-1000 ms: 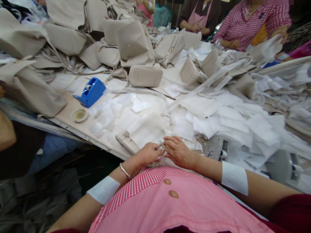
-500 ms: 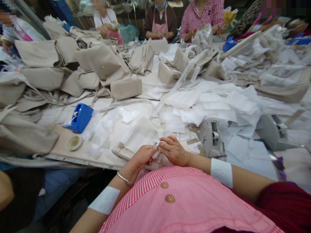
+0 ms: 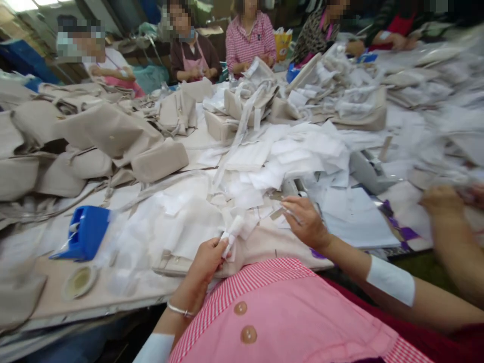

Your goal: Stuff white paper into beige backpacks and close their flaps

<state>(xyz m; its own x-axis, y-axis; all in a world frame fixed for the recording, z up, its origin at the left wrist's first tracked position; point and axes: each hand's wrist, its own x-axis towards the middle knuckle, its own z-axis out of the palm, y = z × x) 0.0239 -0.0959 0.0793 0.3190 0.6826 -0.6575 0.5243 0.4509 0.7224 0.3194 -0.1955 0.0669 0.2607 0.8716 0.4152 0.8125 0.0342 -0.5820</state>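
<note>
My left hand [image 3: 207, 259] is closed around a white-wrapped strip [image 3: 232, 233], thumb on top, just above the table edge. Under and beside it lies a beige bag [image 3: 174, 263], partly covered by white sheeting [image 3: 189, 229]. My right hand [image 3: 305, 222] is held off to the right, fingers stretched forward and the thumb apart from them. It is nearest to a grey tape dispenser [image 3: 297, 187], which the hand and white sheets partly hide. Whether the fingertips touch tape there I cannot make out.
A blue tape dispenser [image 3: 86, 232] and a small round dish [image 3: 80, 282] sit at left. Beige bags [image 3: 109, 131] are heaped behind. White sheets [image 3: 287, 151] cover the middle. Another grey dispenser [image 3: 366, 169] stands right, near a co-worker's blurred hand [image 3: 444, 201].
My hands were together at the strip; the right has moved away to the right, toward the grey dispenser. The left keeps hold. The view has turned right, and a co-worker's arm now shows.
</note>
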